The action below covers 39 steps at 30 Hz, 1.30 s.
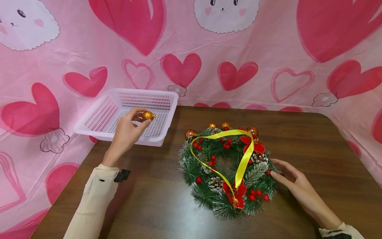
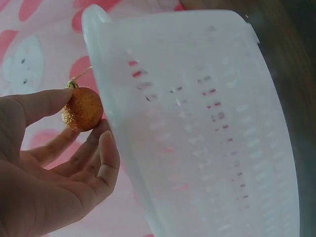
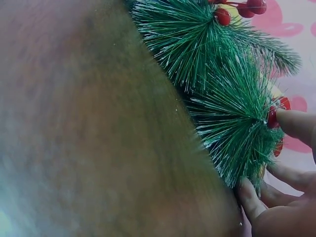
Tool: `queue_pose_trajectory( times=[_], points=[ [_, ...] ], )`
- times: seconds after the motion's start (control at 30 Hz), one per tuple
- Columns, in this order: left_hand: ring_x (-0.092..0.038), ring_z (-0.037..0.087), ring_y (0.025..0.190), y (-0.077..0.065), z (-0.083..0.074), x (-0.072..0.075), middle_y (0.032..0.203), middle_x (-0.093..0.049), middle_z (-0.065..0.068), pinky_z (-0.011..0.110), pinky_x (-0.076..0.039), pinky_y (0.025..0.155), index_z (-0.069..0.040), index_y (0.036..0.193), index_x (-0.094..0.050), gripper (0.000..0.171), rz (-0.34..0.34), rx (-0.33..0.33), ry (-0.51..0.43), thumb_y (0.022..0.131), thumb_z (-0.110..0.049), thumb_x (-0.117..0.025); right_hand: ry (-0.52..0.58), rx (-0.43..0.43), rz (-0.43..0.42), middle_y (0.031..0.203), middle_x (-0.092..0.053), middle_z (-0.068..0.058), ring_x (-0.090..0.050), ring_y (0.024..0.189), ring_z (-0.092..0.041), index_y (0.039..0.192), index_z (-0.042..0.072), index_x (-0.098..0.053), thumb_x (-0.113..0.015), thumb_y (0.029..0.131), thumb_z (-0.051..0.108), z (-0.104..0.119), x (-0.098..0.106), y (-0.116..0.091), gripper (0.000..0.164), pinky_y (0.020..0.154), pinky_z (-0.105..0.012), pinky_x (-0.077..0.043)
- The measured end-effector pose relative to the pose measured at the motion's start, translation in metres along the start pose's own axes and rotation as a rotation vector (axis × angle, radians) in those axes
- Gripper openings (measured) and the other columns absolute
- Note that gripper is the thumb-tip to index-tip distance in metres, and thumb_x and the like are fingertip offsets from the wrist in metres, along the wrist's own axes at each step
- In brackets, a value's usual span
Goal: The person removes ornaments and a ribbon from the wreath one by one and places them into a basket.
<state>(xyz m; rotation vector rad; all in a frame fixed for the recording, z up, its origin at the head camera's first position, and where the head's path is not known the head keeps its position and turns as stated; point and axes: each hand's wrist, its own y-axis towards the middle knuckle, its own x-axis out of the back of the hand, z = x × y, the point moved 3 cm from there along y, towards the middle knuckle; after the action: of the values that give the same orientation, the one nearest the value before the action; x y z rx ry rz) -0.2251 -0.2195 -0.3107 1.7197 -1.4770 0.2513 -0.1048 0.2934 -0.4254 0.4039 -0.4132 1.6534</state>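
Note:
A glittery gold Christmas ball with a small metal cap is pinched between the thumb and fingers of my left hand, over the white plastic basket. In the left wrist view the ball shows a thin string at its cap. A green Christmas wreath lies flat on the table, with red berries, pinecones, red flowers, a yellow ribbon and several shiny balls along its far edge. At its right edge my right hand grips it, thumb on a red berry and fingers at the outer side.
The brown wooden table carries the basket at its back left, partly past the table edge. Behind and at both sides hangs a pink cloth printed with hearts.

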Motion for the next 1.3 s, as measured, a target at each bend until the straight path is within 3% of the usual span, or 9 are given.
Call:
queue_pose_trajectory(
  times=[0.1,0.2,0.33,0.63,0.9,1.3],
  points=[
    [-0.068,0.032,0.095,0.002,0.005,0.0,0.107,-0.071,0.018,0.019,-0.05,0.07,-0.002,0.119,-0.066,0.034,-0.006,-0.005,0.014,0.089,-0.014,-0.075,0.012,0.018,-0.024,0.145,-0.048,0.001,-0.045,0.121,0.008,0.147,0.015,-0.047,-0.056,0.103,0.027,0.001,-0.001,-0.001,0.047,0.087,-0.01,-0.042],
    [-0.068,0.033,0.094,0.003,0.011,-0.001,0.107,-0.07,0.019,0.035,-0.056,0.074,0.0,0.12,-0.065,0.035,-0.006,-0.004,0.029,0.088,-0.011,-0.075,0.027,0.018,-0.04,0.143,-0.05,0.004,-0.046,0.121,0.008,0.146,0.014,-0.048,-0.057,0.103,0.027,0.001,-0.002,-0.002,0.046,0.087,-0.01,-0.043],
    [-0.067,0.034,0.092,0.003,0.018,0.0,0.105,-0.069,0.021,0.05,-0.056,0.077,0.001,0.118,-0.064,0.033,-0.005,-0.006,0.047,0.088,-0.009,-0.075,0.044,0.005,-0.048,0.144,-0.049,0.004,-0.044,0.122,0.009,0.146,0.013,-0.048,-0.057,0.102,0.028,0.001,-0.002,-0.002,0.046,0.088,-0.01,-0.042],
    [-0.066,0.038,0.087,0.005,0.029,0.002,0.101,-0.07,0.024,0.047,-0.048,0.075,0.001,0.114,-0.065,0.03,-0.004,-0.015,0.148,0.087,-0.01,-0.074,0.067,-0.001,-0.05,0.143,-0.05,0.002,-0.045,0.121,0.008,0.145,0.012,-0.049,-0.057,0.102,0.028,0.001,-0.002,-0.002,0.046,0.088,-0.011,-0.044],
    [-0.063,0.039,0.09,0.002,0.039,0.002,0.1,-0.069,0.023,0.052,-0.047,0.076,0.002,0.115,-0.064,0.031,0.041,-0.012,0.237,0.089,-0.013,-0.072,0.076,-0.014,-0.041,0.143,-0.049,0.002,-0.047,0.12,0.007,0.145,0.013,-0.049,-0.057,0.102,0.029,-0.002,-0.003,0.001,0.046,0.088,-0.013,-0.046],
    [-0.062,0.043,0.098,0.0,0.04,-0.002,0.107,-0.068,0.026,0.056,-0.047,0.082,0.002,0.12,-0.063,0.033,0.076,0.026,0.257,0.09,-0.01,-0.069,0.07,0.016,-0.057,0.141,-0.051,0.003,-0.049,0.119,0.005,0.144,0.011,-0.05,-0.058,0.102,0.026,-0.002,-0.001,-0.001,0.045,0.088,-0.013,-0.045]
  ],
)
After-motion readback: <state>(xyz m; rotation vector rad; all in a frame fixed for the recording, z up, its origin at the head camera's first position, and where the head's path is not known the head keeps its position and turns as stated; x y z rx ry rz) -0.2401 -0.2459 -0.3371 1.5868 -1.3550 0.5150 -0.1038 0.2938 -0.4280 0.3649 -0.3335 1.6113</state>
